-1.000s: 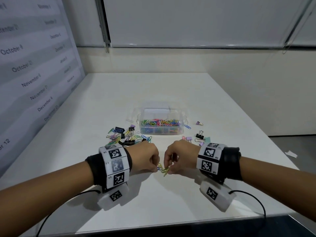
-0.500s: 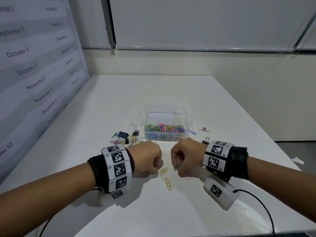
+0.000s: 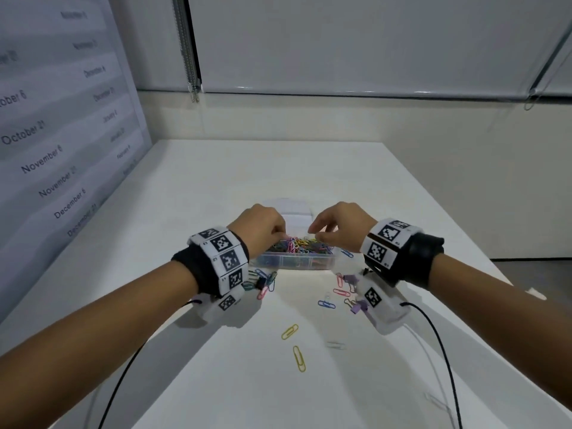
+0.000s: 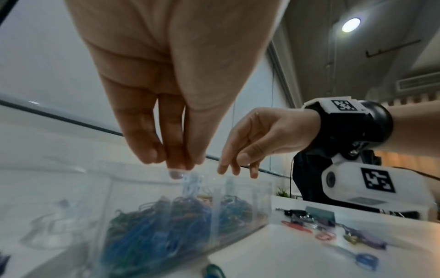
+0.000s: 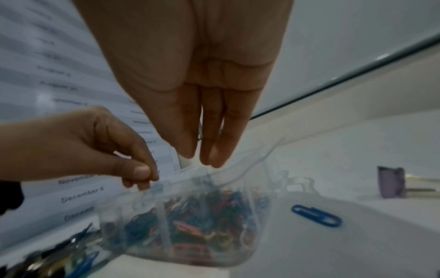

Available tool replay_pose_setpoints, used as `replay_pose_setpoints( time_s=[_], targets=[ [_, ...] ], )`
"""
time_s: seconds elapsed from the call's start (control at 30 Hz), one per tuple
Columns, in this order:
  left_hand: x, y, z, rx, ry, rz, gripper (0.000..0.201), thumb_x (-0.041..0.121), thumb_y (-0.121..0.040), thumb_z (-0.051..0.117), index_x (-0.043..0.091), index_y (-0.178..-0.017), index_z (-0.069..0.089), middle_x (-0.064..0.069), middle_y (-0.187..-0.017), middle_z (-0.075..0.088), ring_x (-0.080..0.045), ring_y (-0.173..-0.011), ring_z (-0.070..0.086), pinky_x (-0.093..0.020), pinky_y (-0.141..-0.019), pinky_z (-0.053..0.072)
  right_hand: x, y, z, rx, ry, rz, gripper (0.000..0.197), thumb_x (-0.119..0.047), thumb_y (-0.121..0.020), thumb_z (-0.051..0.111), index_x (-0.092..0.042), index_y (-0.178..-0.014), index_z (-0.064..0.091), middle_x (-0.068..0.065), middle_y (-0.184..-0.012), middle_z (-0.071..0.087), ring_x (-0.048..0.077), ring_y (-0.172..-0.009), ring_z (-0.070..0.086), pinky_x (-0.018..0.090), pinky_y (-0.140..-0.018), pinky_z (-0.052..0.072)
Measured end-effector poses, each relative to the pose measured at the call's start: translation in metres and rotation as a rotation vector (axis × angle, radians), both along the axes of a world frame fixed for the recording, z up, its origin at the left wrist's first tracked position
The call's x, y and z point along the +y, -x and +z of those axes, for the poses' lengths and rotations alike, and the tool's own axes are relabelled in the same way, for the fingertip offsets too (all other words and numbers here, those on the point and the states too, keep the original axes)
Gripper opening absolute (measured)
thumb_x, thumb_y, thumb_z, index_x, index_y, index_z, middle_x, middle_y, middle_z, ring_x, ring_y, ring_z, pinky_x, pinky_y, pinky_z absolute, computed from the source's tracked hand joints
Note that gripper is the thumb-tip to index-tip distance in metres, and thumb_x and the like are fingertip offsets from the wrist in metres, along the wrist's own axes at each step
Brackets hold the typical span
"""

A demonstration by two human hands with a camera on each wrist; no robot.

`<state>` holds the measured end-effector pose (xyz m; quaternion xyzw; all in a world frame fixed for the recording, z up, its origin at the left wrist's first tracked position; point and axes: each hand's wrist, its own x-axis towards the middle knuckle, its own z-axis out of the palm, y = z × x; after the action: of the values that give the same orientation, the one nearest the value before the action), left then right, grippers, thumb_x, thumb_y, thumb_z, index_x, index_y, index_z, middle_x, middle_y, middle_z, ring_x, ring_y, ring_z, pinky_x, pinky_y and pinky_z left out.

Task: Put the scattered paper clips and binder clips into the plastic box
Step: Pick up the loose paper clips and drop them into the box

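Note:
The clear plastic box (image 3: pixel 297 264) holds a heap of coloured paper clips and stands mid-table. Both hands hang over it. My left hand (image 3: pixel 280 235) keeps thumb and fingertips pressed together, and a blurred pale blue paper clip (image 4: pixel 190 183) hangs at those fingertips (image 4: pixel 176 165) just above the heap. My right hand (image 3: pixel 315 232) has straight, loose fingers pointing down over the box rim (image 5: pixel 209 170), with nothing between them. Two yellow paper clips (image 3: pixel 290 331) lie on the table nearer to me.
Blue (image 3: pixel 326 304) and pink (image 3: pixel 341 291) paper clips and purple binder clips (image 3: pixel 356 306) lie in front of the box on the right. More clips and binder clips (image 3: pixel 263 283) are bunched under my left wrist. A calendar panel (image 3: pixel 46 156) stands on the left.
Both hands rose from the table's near edge and moved forward over the box. The right hand's fingers went from curled to straight. Two yellow clips stay where the hands were.

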<state>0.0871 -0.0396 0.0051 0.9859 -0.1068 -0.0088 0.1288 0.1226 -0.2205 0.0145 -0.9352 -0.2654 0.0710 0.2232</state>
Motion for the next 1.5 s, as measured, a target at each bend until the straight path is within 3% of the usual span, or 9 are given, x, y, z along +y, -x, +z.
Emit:
replay_pose_setpoints(
  time_s=[0.13,0.27,0.43,0.63,0.77,0.93,1.17,1.3,1.5],
  targets=[
    [-0.001,0.019,0.001,-0.016,-0.021,-0.075,0.024,0.023,-0.095,0.048,0.014,-0.106,0.067,-0.003,-0.095,0.061,-0.021,-0.09,0.057,-0.025,-0.073,0.039,-0.016,0.013,0.001,-0.11,0.039,0.055,0.02,-0.012,-0.086,0.054,-0.019,-0.097,0.07,-0.002,-0.101,0.067,0.009,-0.072,0.053,0.02,-0.071,0.039],
    [-0.006,0.057,-0.003,0.127,0.012,-0.215,0.028,0.043,-0.082,0.063,0.023,-0.102,0.062,0.01,-0.082,0.053,-0.01,-0.075,0.049,-0.024,-0.071,0.04,-0.034,0.027,-0.007,-0.096,0.197,0.134,0.022,-0.013,-0.083,0.053,-0.018,-0.093,0.072,-0.001,-0.098,0.069,0.005,-0.073,0.048,0.016,-0.07,0.034],
    [-0.018,0.087,-0.025,0.379,-0.076,-0.234,0.076,0.053,-0.061,0.079,0.022,-0.121,0.044,0.004,-0.113,0.047,-0.013,-0.099,0.049,-0.027,-0.082,0.041,-0.042,0.045,-0.038,-0.095,0.495,0.253,0.024,-0.02,-0.086,0.044,-0.017,-0.095,0.067,0.0,-0.108,0.061,0.022,-0.098,0.052,0.036,-0.087,0.045],
    [-0.03,0.083,-0.029,0.398,-0.032,-0.251,0.061,0.042,-0.064,0.081,0.018,-0.11,0.048,0.004,-0.101,0.047,-0.016,-0.095,0.05,-0.027,-0.078,0.041,-0.035,0.066,-0.041,-0.015,0.299,0.293,0.031,-0.014,-0.089,0.045,-0.022,-0.11,0.066,-0.004,-0.116,0.061,0.016,-0.109,0.049,0.031,-0.091,0.044],
    [-0.032,0.079,-0.029,0.403,0.05,-0.279,0.038,0.028,-0.072,0.077,0.016,-0.104,0.06,-0.002,-0.094,0.061,-0.009,-0.075,0.049,-0.021,-0.066,0.04,-0.035,0.066,-0.035,0.028,0.222,0.268,0.03,-0.015,-0.082,0.056,-0.023,-0.109,0.066,-0.005,-0.108,0.063,0.009,-0.093,0.052,0.026,-0.086,0.044],
    [-0.034,0.076,-0.032,0.414,0.114,-0.293,0.023,0.012,-0.078,0.071,0.012,-0.1,0.065,-0.007,-0.096,0.071,-0.003,-0.063,0.049,-0.01,-0.062,0.038,-0.04,0.054,-0.031,-0.01,0.39,0.191,0.025,-0.02,-0.082,0.06,-0.02,-0.107,0.066,-0.003,-0.103,0.066,0.014,-0.102,0.054,0.025,-0.083,0.042],
    [-0.041,0.065,-0.033,0.36,0.153,-0.242,0.036,0.005,-0.075,0.069,0.014,-0.108,0.058,-0.003,-0.097,0.069,-0.004,-0.065,0.049,-0.017,-0.063,0.04,-0.036,0.05,-0.032,0.078,0.313,0.147,0.013,-0.018,-0.081,0.064,-0.016,-0.092,0.071,0.0,-0.091,0.073,0.002,-0.065,0.046,0.015,-0.063,0.037],
    [-0.047,0.056,-0.031,0.329,0.117,-0.207,0.027,0.013,-0.076,0.072,0.012,-0.102,0.061,-0.004,-0.099,0.07,-0.016,-0.084,0.06,-0.023,-0.074,0.045,-0.028,0.054,-0.031,0.063,0.35,0.195,0.014,-0.017,-0.081,0.061,-0.015,-0.091,0.071,-0.009,-0.076,0.059,0.009,-0.078,0.048,0.016,-0.061,0.035],
    [-0.05,0.069,-0.027,0.317,0.003,-0.158,0.039,0.047,-0.072,0.072,0.012,-0.088,0.064,-0.004,-0.092,0.069,-0.019,-0.084,0.062,-0.031,-0.073,0.052,-0.025,0.054,-0.033,0.054,0.278,0.157,0.016,-0.028,-0.082,0.061,-0.018,-0.094,0.066,0.0,-0.095,0.07,0.01,-0.074,0.051,0.019,-0.06,0.037]
  ],
)
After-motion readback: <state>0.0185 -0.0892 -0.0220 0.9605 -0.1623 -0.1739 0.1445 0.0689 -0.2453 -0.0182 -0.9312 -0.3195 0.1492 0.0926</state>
